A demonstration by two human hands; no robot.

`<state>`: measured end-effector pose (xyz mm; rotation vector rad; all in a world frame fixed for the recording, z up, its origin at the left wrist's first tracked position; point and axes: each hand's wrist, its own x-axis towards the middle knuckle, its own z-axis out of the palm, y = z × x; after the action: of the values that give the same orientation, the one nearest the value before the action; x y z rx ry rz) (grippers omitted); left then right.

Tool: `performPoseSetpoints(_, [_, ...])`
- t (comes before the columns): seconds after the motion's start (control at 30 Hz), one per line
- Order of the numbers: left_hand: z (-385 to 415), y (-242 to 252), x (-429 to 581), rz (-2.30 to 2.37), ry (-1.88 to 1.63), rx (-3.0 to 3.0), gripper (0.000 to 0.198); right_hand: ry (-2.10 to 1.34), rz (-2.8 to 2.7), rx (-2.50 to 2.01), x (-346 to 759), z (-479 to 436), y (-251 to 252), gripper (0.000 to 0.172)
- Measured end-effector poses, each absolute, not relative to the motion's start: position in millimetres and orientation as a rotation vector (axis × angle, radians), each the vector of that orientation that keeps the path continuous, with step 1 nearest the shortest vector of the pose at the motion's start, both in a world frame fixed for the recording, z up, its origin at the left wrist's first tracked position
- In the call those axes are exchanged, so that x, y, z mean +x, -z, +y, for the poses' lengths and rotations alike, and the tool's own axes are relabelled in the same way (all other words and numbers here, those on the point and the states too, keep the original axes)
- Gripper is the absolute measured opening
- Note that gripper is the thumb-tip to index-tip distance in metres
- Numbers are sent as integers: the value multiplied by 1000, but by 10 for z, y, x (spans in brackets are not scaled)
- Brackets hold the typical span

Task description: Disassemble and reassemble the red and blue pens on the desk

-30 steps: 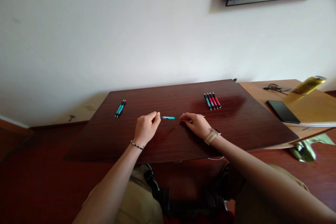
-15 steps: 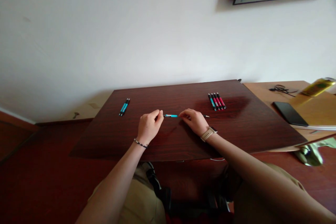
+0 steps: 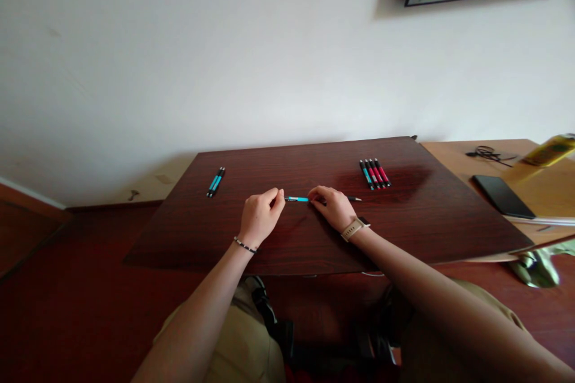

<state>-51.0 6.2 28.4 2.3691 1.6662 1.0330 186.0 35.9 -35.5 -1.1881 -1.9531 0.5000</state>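
A light-blue and black pen [image 3: 297,199] lies crosswise between my hands over the dark wooden table [image 3: 287,164]. My left hand [image 3: 262,213], a beaded bracelet at its wrist, is closed in a pinch on the pen's left end. At the pen's right end, the thumb and fingers of my right hand [image 3: 332,206] are closed, with a beige-strapped watch on that wrist. A black pen tip with a silver point [image 3: 354,198] sticks out beyond my right hand. Whether it belongs to the same pen is hidden by the hand.
Two blue and black pens [image 3: 216,182] lie side by side at the left. A row of several pens [image 3: 375,173], one blue and the others red, lies at the right. On the lighter desk are a phone [image 3: 503,196], a cable [image 3: 489,155] and a yellow can [image 3: 548,149].
The whole view has shifted slightly, so everything appears a little further right. The right fingers look a bit more curled at the pen's end; both hands otherwise keep their places.
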Motion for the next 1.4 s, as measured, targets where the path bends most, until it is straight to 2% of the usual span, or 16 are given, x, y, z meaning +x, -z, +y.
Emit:
performPoseSetpoints(0.43, [60, -278, -451, 1652, -1025, 2353, 46, -494, -1864, -1175, 1953, 258, 282, 31])
performPoseSetpoints(0.5, [59, -275, -421, 1623, -1025, 2352, 46, -633, -1789, -1148, 1976, 199, 224, 28])
performPoseSetpoints(0.6, [52, -272, -356, 1571, -1028, 2344, 46, -1049, -1603, -1080, 2000, 104, 146, 24])
performPoseSetpoints(0.7, [42, -276, -276, 1516, -1025, 2338, 46, -1468, -1309, -1005, 2032, 37, 114, 33])
performPoseSetpoints(0.8, [43, -281, -198, 1452, -1026, 2276, 46, -1623, -1099, -947, 2086, 11, 127, 37])
performPoseSetpoints(0.97, [106, -224, -120, 1419, -1059, 2004, 51, -1612, -1062, -904, 2174, 13, 158, 37])
performPoseSetpoints(1.23, [209, -20, -31, 1251, -1053, 1485, 52, -1345, -1186, -950, 2219, -6, 165, 35])
performPoseSetpoints(1.4, [155, -82, -48, 1227, -956, 1489, 55, -1374, -1149, -967, 2214, -20, 192, 35])
